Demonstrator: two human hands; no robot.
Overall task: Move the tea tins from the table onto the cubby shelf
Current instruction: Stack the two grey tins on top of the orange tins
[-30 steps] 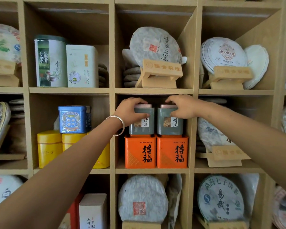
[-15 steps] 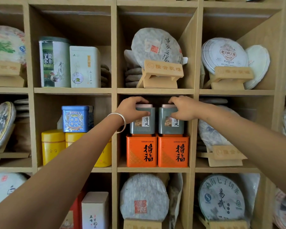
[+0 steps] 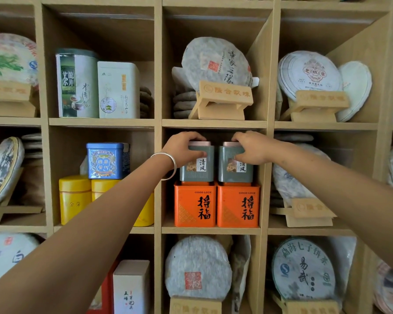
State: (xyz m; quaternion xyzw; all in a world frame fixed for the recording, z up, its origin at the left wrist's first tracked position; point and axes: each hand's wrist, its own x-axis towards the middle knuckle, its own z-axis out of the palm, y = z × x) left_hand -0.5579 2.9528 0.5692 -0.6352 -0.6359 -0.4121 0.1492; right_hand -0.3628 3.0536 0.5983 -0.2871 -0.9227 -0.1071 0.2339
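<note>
Silver shows first: the bangle (image 3: 168, 165) on my left wrist, nearest of all as both my bare arms reach forward into the wooden cubby shelf (image 3: 213, 123). My left hand (image 3: 182, 149) curls round the top of the left grey-green tin (image 3: 197, 164), fingers over its pinkish lid and thumb across the front. My right hand (image 3: 252, 147) grips the right grey-green tin (image 3: 235, 166) the same way, fingers hooked over the lid, thumb on the face beside the label.

Both tins stand upright and side by side in the middle cubby, almost touching, each seated on top of an orange tin. The left orange tin (image 3: 195, 205) and the right orange tin (image 3: 238, 206) sit on the cubby floor, pressed together, each marked with black characters.

In the cubby to the left, a blue tin (image 3: 106, 160) rests on top of two yellow canisters (image 3: 74, 199). Above that, a tall green-and-white tin (image 3: 76, 83) stands just beside a white box (image 3: 118, 90). Directly above my hands, a paper-wrapped tea cake (image 3: 216, 62) leans on a wooden stand (image 3: 222, 100). More wrapped cakes on stands fill the cubbies to the right and below, among them a round one with a red seal (image 3: 197, 267) in the cubby under the orange tins.
</note>
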